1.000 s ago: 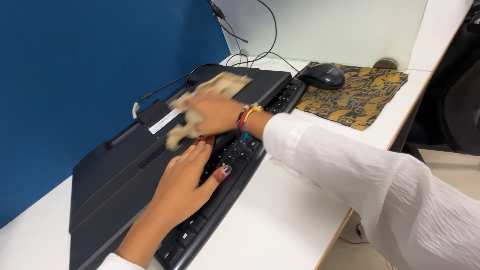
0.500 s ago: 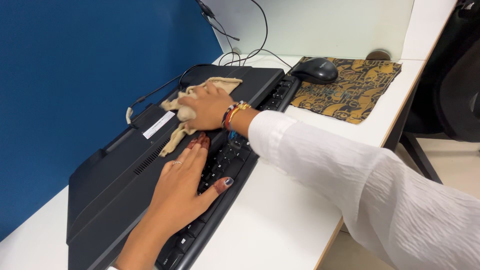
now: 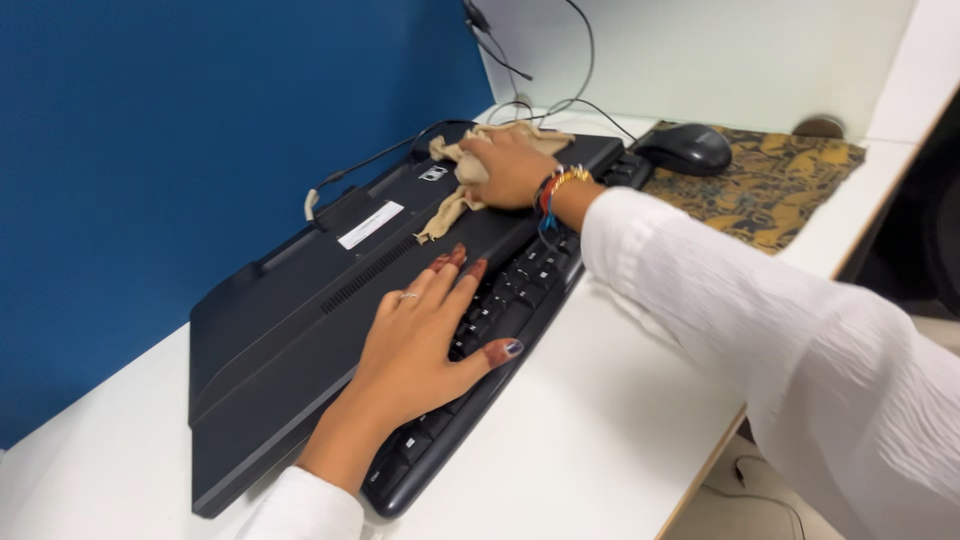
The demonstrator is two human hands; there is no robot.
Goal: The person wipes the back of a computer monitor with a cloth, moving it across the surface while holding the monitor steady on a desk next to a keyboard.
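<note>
The right hand's (image 3: 512, 165) grip is pressed down over a crumpled beige cloth (image 3: 455, 185), fingers curled on it, at the far end of the black monitor (image 3: 300, 300) that lies face-down on the white surface (image 3: 600, 440). The left hand (image 3: 420, 335) lies flat and open, holding nothing, across the monitor's near edge and the black keyboard (image 3: 500, 310) beside it. Beyond the monitor a black mouse (image 3: 685, 148) sits on a patterned mat (image 3: 770, 185); how tightly the cloth is pinched I cannot quite tell.

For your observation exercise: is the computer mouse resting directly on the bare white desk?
No, the mouse sits on a patterned brown mat.
</note>
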